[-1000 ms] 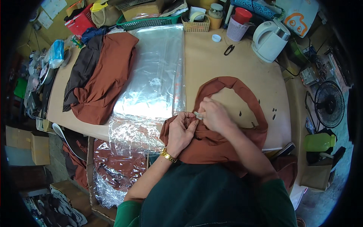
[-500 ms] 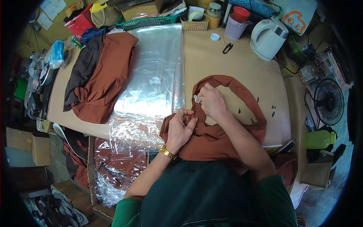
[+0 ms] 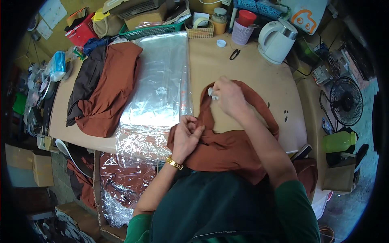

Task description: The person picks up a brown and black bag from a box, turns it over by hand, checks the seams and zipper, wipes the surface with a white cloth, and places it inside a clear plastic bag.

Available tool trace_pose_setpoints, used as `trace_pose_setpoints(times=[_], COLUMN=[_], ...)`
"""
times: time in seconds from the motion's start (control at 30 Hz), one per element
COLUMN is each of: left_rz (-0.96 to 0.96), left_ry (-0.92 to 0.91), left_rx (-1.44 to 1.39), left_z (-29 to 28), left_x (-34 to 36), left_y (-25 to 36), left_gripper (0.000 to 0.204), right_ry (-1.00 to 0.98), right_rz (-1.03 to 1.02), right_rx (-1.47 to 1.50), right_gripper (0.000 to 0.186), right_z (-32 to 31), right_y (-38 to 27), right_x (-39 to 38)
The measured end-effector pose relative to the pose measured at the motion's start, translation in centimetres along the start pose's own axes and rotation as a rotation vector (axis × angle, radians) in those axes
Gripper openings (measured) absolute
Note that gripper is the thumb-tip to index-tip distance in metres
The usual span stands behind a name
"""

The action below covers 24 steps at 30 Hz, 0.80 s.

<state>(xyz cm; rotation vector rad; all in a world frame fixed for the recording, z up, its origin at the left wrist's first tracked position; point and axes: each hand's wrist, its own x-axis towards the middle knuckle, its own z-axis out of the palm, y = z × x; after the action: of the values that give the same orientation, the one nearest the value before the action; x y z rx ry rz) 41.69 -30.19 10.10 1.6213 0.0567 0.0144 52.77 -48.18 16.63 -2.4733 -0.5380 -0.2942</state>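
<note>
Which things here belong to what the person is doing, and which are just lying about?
In use, it seems:
- rust-brown cloth, held by the left hand
- small whitish wad, in the right hand

Probably just lying about:
- white electric kettle
- round white lid
- black fan

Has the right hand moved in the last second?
Yes: the right hand has moved forward, ending nearer the black snips on the table.
</note>
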Motion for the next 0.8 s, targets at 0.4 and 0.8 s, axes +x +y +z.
trace_pose_setpoints(times=[0.4, 0.8], left_rz=[0.729, 0.582], left_ry=[-0.290, -0.096], left_rx=[0.910, 1.531], left_z=[6.4, -5.5], left_x=[0.0, -1.5], left_y=[4.2, 14.4], left_gripper=[0.024, 0.012], right_ry=[0.050, 0.260], right_rz=[0.110, 0.258], right_rx=[-0.304, -0.026], right_gripper=[0.025, 0.030], right_z=[-7.6, -2.6], right_y=[7.6, 8.0], right_x=[-6.1, 2.7])
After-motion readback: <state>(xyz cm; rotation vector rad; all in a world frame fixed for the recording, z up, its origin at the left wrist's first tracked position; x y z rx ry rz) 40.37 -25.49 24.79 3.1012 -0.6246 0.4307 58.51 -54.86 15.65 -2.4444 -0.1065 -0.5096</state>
